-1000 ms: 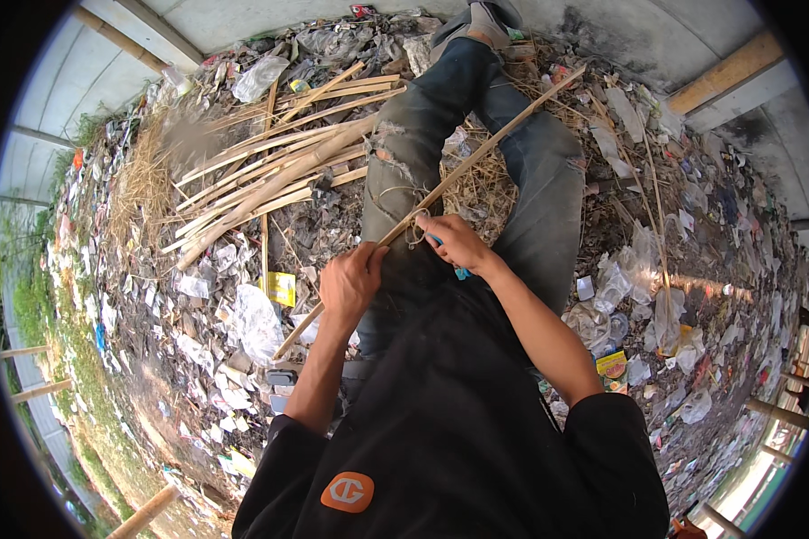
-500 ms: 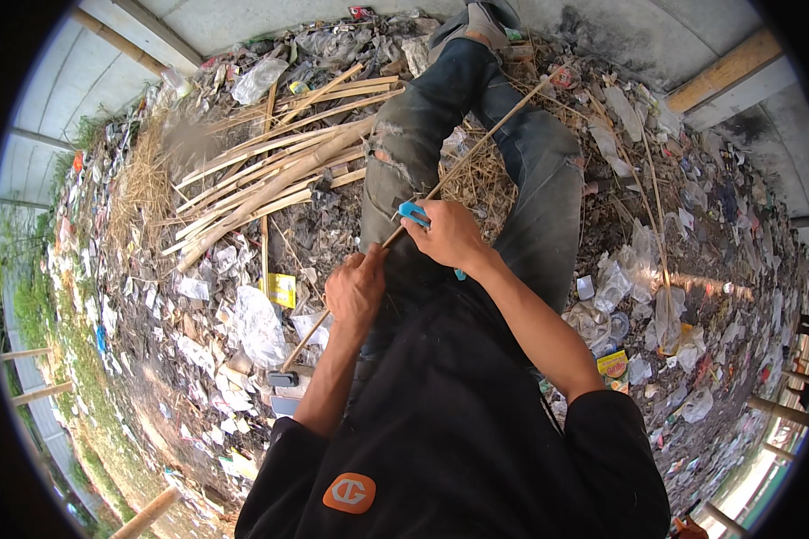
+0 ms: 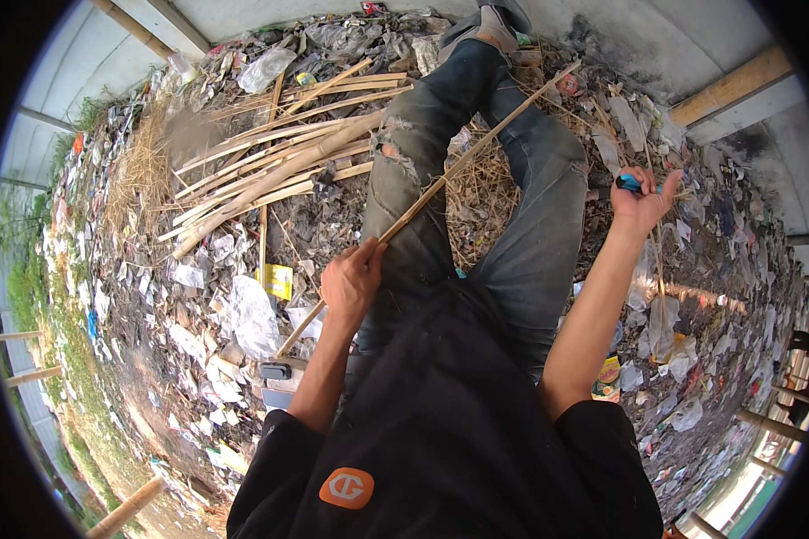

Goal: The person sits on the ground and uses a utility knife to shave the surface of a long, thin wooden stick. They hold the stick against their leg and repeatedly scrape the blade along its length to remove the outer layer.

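Litter-strewn ground point(image 3: 135, 296) takes up nearly all of the view: plastic scraps, paper, dry grass. The person sits on it, jeans-clad legs point(image 3: 512, 180) stretched away from the body. A pile of split bamboo lengths point(image 3: 270, 171) lies on the ground to the left of the legs, fanned out, apart from them. A long thin bamboo strip point(image 3: 440, 180) runs diagonally across the legs, far end up beside the right shin, near end down past the left thigh toward the ground. Left hand point(image 3: 351, 283) is closed round the strip at its lower part, just left of the legs, thumb on top. Right hand point(image 3: 640, 202) is flung out well to the right of the legs, clear of the strip, fingers curled about a small blue-handled tool point(image 3: 631, 183), likely a knife; blade not discernible. A yellow wrapper point(image 3: 277, 280) lies on the ground left of the legs, between the bamboo pile and the left hand. Judged step: a shaving or splitting stroke along the strip, with the tool hand at the outer end of a stroke. The next move would seem to call for bringing the tool back onto the strip near the left hand's grip, edge set shallow, and the left hand holding the strip firm against the thigh.
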The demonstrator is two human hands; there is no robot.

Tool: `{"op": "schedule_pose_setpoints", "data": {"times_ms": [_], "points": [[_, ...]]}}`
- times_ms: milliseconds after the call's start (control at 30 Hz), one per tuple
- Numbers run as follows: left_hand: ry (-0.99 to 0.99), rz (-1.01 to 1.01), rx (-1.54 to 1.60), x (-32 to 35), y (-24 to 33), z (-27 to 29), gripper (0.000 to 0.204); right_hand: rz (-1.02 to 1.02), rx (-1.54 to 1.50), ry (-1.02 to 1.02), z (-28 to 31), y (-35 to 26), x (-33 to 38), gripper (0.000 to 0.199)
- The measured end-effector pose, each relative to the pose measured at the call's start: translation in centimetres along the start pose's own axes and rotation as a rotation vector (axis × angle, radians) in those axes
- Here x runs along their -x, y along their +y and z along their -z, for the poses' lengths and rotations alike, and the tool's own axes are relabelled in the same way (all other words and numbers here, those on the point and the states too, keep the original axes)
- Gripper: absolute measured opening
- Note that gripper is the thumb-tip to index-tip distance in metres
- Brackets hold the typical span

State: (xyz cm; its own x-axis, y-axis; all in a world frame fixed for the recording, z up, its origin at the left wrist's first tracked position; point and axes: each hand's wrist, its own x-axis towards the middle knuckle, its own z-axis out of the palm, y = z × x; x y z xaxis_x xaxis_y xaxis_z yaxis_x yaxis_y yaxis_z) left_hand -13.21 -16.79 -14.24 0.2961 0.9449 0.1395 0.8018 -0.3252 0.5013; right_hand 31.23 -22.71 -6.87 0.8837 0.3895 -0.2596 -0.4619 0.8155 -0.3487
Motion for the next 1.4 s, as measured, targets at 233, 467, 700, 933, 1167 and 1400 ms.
{"op": "schedule_pose_setpoints", "data": {"times_ms": [233, 467, 700, 933, 1167, 1400], "points": [[0.039, -0.075, -0.058, 0.3, -0.9, -1.1, 0.020, -0.392, 0.613, -0.183, 2.2, 3.5, 4.6, 0.042], [0.099, -0.196, -0.119, 1.7, -3.2, 0.2, 0.012, 0.024, 1.859, -0.719, 6.5, 13.6, 6.8, 0.062], [0.197, -0.317, -0.210, 3.4, -6.2, -1.1, 0.022, 0.314, 2.005, -0.680, 6.2, 16.4, 4.5, 0.058], [0.294, -0.337, -0.158, 4.4, -7.1, -2.4, 0.023, 0.122, 2.015, -0.937, 8.5, 18.3, 13.3, 0.063], [0.276, -0.394, -0.224, 3.3, -6.8, -1.9, 0.021, 0.233, 2.023, -0.737, 5.4, 16.6, 5.6, 0.063], [0.283, -0.425, -0.179, 3.3, -7.7, -2.3, 0.029, 0.188, 1.871, -0.917, 9.3, 17.6, 10.9, 0.058]]}}
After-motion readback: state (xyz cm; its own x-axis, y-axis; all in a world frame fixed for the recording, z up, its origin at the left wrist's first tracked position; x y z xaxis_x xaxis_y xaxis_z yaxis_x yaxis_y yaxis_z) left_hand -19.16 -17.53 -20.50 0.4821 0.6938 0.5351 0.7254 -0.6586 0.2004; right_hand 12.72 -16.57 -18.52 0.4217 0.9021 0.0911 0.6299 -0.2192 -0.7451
